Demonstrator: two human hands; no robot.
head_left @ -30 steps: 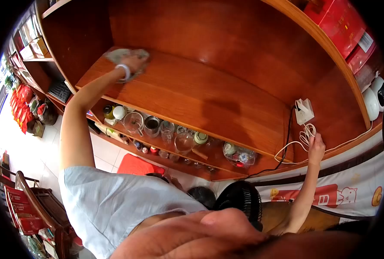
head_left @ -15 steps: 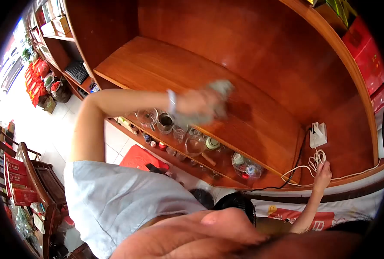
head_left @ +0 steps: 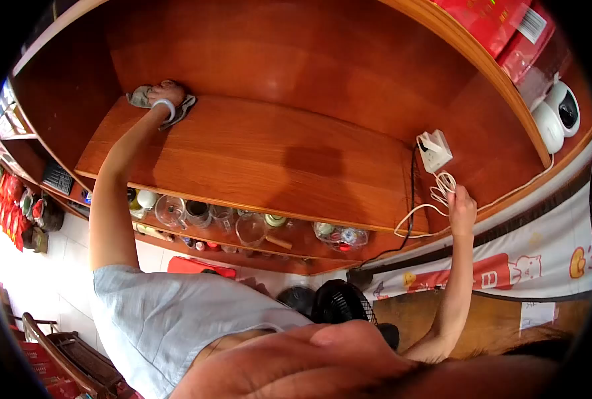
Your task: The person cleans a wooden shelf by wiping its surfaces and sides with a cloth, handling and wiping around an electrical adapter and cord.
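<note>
At the far left back corner of the wooden shelf (head_left: 242,143), my left hand (head_left: 165,93) presses down on a grey cloth (head_left: 138,98), its fingers curled on it. Folds of the cloth stick out on both sides of the hand. On that wrist is a pale bangle (head_left: 167,104). My right hand (head_left: 463,210), at the shelf's right end, holds a looped white cable (head_left: 440,189) between closed fingers. Just above it, a white power strip (head_left: 435,151) with a plug in it rests against the back panel.
Glass jars and cups (head_left: 249,229) stand on the lower shelf. A black cord (head_left: 413,193) runs down the right end. A white camera (head_left: 562,113) and red boxes (head_left: 482,23) sit outside the right panel. Below are a black fan (head_left: 339,302) and a red stool (head_left: 199,266).
My left hand has carried the cloth from mid-shelf to the far left back corner. The right hand keeps its hold on the cable. The view has shifted to the right.
</note>
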